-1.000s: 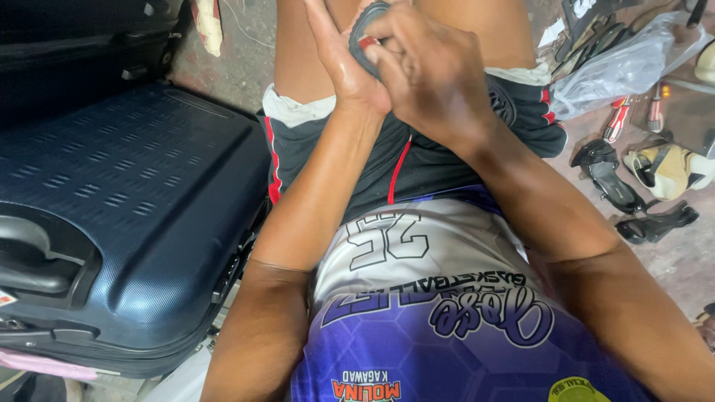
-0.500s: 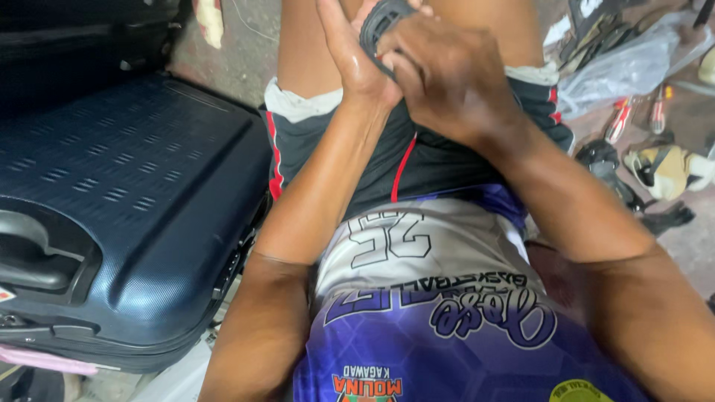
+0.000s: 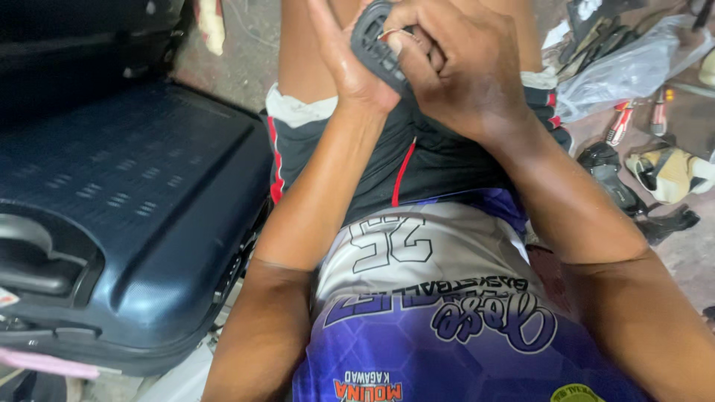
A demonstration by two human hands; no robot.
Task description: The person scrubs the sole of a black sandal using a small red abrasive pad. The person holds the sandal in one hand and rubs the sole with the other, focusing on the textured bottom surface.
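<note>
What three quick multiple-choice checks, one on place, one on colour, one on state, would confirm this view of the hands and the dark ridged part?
1. Where does the suitcase lie relative to the person?
A. On the person's left
B. On the person's right
C. Across the lap

2. What colour are the handles of the small tools on the floor at the right?
A. Green
B. Red
C. Blue

3. How is the ridged black part held?
A. Lying loose on the floor
B. Resting on the suitcase
C. Pressed between both hands

Answers:
1 A, the dark hard case fills the left side beside the left arm.
2 B, the grips show red.
3 C, the right hand wraps over it against the open left hand.
</note>
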